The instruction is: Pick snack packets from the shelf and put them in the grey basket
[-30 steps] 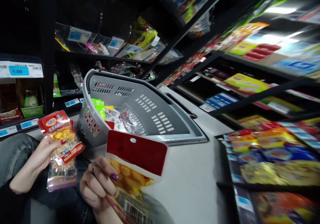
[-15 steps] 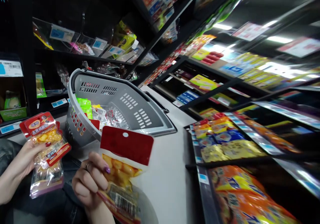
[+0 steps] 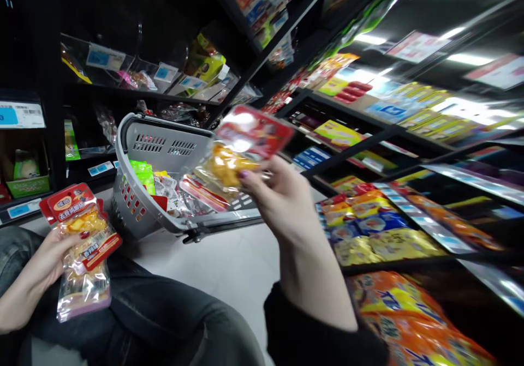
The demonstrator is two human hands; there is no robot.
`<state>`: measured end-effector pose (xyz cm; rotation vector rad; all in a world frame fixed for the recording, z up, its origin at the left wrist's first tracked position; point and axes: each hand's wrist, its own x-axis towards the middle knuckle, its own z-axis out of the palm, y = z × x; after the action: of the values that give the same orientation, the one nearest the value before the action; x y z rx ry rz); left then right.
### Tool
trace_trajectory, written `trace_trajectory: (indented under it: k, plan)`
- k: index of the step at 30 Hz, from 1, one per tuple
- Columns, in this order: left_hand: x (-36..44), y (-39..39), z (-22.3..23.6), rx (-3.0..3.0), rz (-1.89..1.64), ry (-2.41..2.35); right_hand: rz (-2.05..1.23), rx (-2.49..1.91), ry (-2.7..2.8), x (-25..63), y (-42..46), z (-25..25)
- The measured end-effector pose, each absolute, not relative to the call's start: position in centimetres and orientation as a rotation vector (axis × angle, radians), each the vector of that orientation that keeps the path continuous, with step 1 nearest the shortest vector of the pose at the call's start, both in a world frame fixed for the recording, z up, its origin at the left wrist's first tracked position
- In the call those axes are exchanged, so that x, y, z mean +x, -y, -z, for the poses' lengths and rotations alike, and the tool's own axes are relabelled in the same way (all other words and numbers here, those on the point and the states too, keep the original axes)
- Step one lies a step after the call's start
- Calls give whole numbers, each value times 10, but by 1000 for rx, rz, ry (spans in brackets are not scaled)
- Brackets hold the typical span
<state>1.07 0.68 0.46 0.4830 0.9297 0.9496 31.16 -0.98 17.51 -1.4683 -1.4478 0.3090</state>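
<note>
My left hand (image 3: 47,254) holds a clear snack packet (image 3: 82,246) with a red header and yellow pieces, low at the left over my knee. My right hand (image 3: 282,197) is stretched forward and grips a second, similar red-topped snack packet (image 3: 237,156), blurred, held above the open side of a grey plastic shopping basket (image 3: 164,139). The basket stands tilted on the pale floor and holds several wrapped snacks, one bright green.
Dark store shelves (image 3: 368,137) run along the right, packed with orange, yellow and blue bags. More shelves with clear bins and blue price tags (image 3: 100,58) stand behind the basket. My jeans-clad legs (image 3: 164,311) fill the bottom left.
My right hand has swung its packet from low in front of me up and forward, over the basket. My left hand and its packet have stayed nearly still.
</note>
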Motion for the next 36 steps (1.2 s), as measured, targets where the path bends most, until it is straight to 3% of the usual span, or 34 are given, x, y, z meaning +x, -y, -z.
trace_trajectory:
  k: [6,13,16,22,25,28,34,36]
  plan:
    - [13,-8,-4,463,-971,-889,-886,-1747,2084,311,-40,-155]
    - [14,-7,-2,471,-979,-857,-1114,-1840,2391,282,-57,-126]
    - [16,-7,-4,465,-997,-853,-1024,-1897,2425,281,-67,-135]
    - [20,-6,-7,474,-1031,-817,-166,-1640,1934,242,-4,-164]
    - [21,-4,-5,529,-999,-783,-280,-1321,1938,199,40,-134]
    - [21,-1,-4,577,-971,-730,-189,-1540,1966,169,46,-86]
    - [16,2,-4,596,-882,-619,-857,-1587,1811,183,8,-33]
    - [14,2,-6,617,-848,-557,-939,-1508,1709,191,5,-26]
